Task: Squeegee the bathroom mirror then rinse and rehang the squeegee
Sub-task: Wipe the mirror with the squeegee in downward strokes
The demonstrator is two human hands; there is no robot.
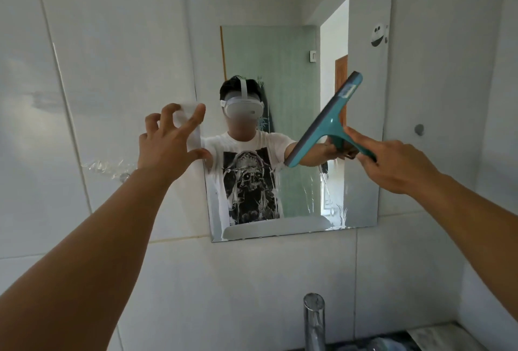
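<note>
The frameless bathroom mirror (361, 76) hangs on the white tiled wall, with water streaks running down its lower middle. My right hand (392, 165) grips the handle of a teal squeegee (325, 121). Its blade is tilted diagonally against the right half of the glass. My left hand (171, 137) is raised at the mirror's left edge, fingers spread, pinching a white cloth or tissue (190, 123) against the edge. A person with a headset and a printed white T-shirt is reflected in the glass.
A chrome tap (314, 322) rises at the bottom centre, with a sink edge and some items at the bottom right. A small grey wall hook (419, 129) sits right of the mirror. A panda-shaped holder (379, 34) is at the mirror's upper right. A clear plastic hook (112, 168) sticks to the left tiles.
</note>
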